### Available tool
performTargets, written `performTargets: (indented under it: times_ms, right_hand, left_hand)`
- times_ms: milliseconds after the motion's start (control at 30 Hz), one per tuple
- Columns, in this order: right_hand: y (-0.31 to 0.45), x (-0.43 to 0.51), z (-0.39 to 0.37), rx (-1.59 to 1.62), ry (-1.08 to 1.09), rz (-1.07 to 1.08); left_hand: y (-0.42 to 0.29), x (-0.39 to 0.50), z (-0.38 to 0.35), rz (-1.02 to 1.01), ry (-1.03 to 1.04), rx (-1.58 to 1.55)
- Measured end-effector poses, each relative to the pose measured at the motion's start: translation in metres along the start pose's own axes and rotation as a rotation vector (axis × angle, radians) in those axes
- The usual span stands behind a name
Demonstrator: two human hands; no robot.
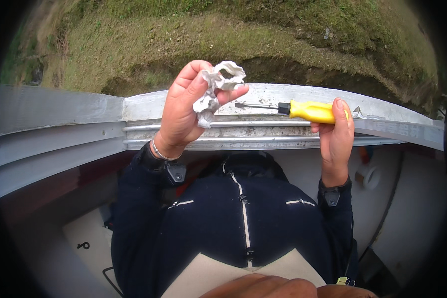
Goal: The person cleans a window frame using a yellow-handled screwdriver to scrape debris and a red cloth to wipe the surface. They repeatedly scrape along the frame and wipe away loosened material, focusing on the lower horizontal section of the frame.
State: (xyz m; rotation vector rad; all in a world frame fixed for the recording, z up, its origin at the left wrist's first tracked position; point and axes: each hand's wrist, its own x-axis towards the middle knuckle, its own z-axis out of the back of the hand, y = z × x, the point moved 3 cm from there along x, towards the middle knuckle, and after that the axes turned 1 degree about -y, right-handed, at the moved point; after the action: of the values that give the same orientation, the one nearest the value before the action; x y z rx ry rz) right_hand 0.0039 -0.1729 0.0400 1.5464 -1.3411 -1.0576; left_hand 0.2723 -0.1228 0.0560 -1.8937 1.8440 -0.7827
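Observation:
Between the thumb and fingers of my left hand (pixel 186 100) is a crumpled, torn whitish strip (pixel 208 100), soft-looking, with a loop at its upper end; its material cannot be told. My right hand (pixel 335 138) grips the yellow handle of a flat-blade screwdriver (pixel 313 111), whose metal blade points left towards the strip without touching it. Both hands are raised over a white window frame sill (pixel 260 130) with two metal tracks running across it. Dirt and small crumbs lie on the sill and in the tracks.
Beyond the sill, a grassy earth slope (pixel 208 41) drops away outside. A sliding sash edge (pixel 402 130) stands at the right of the frame. Below right is a white roll of tape (pixel 368 177). At the lower left, a small dark key-like piece (pixel 83 245) lies on a pale surface.

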Motion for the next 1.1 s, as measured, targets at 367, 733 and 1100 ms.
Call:
performTargets:
  times_ms: [367, 733, 1100]
  right_hand:
    - [0.039, -0.021, 0.013, -0.385, 0.074, 0.23]
    - [0.006, 0.013, 0.014, -0.29, 0.028, -0.018]
    - [-0.019, 0.015, -0.001, -0.242, 0.07, -0.101]
  left_hand:
    - [-0.008, -0.026, 0.017, 0.438, -0.053, 0.502]
    - [0.005, 0.0, 0.022, 0.708, 0.067, 0.548]
    - [0.015, -0.002, 0.022, 0.663, -0.016, 0.56]
